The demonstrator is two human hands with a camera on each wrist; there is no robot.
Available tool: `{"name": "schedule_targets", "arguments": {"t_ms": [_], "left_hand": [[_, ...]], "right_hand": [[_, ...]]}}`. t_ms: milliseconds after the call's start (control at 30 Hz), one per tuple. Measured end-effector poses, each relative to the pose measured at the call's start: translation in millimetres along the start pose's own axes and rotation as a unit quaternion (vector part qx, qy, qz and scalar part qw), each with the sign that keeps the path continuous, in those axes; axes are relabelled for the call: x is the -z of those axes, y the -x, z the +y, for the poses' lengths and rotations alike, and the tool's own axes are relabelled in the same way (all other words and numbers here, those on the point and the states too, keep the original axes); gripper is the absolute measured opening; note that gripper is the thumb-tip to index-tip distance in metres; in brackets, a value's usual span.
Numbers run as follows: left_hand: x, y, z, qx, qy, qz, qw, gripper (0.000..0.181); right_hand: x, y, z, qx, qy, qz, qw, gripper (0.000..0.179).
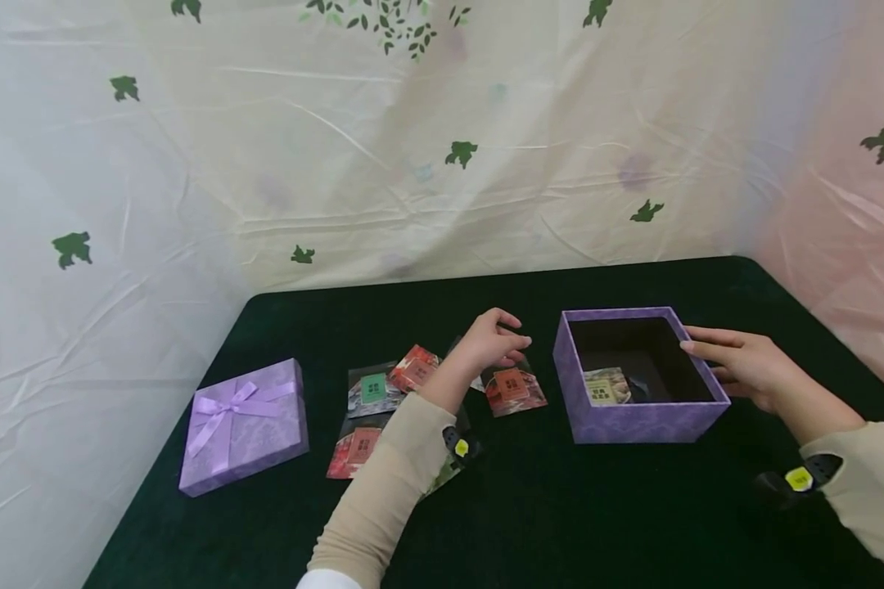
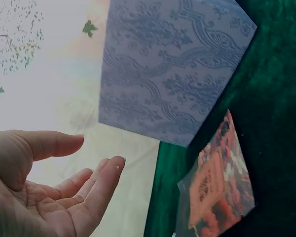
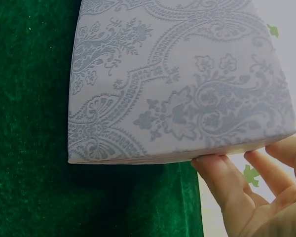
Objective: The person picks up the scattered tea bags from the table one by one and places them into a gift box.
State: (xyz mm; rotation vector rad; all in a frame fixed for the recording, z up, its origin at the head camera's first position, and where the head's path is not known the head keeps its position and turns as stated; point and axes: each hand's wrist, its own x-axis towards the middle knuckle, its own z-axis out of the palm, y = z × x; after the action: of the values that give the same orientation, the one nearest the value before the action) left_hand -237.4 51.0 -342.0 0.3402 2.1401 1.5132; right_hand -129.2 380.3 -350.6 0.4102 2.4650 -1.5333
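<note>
My left hand (image 1: 492, 339) is over the table between the packets and the box, fingers loosely bent and holding nothing. In the left wrist view its thumb and fingertips are apart. A flat packet with an orange-red label (image 1: 513, 388) lies just beneath it. At the right stands a lidless purple patterned box (image 1: 637, 421) with a dark inside. My right hand (image 1: 751, 368) rests its fingertips on the box's right rim; the right wrist view shows the fingers extended along that edge (image 3: 138, 161). Inside the box is a packet with a yellow label (image 1: 602, 390).
Left of the box, several flat packets overlap, including one with a green label (image 1: 373, 388) and a red one (image 1: 415, 368), partly hidden by my left arm. A purple lid with a ribbon bow (image 1: 246, 425) lies farther left. Dark green cloth (image 1: 560, 507) covers the table; a patterned curtain hangs behind.
</note>
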Motion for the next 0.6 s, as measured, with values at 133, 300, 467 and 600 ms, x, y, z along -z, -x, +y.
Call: {"name": "schedule_targets", "arguments": {"t_ms": [133, 300, 467, 600], "left_hand": [[2.0, -1.1, -8.1, 0.002, -0.007, 0.02, 0.9998, 0.033], [4.6, 0.5, -14.6, 0.001, -0.011, 0.031, 0.9995, 0.035], [7.3, 3.1, -19.8, 0.002, -0.031, 0.048, 0.9983, 0.035], [7.6, 4.6, -25.1, 0.001, -0.051, 0.056, 0.9971, 0.034]], "right_hand": [[-0.5, -0.7, 1.5, 0.003, -0.005, -0.003, 1.0, 0.068], [-1.2, -0.1, 3.2, 0.001, -0.012, -0.005, 0.9999, 0.066], [-0.6, -0.3, 4.7, 0.002, -0.024, -0.009, 0.9997, 0.06], [-0.7, -0.3, 6.6, 0.002, -0.022, -0.009, 0.9997, 0.06]]}}
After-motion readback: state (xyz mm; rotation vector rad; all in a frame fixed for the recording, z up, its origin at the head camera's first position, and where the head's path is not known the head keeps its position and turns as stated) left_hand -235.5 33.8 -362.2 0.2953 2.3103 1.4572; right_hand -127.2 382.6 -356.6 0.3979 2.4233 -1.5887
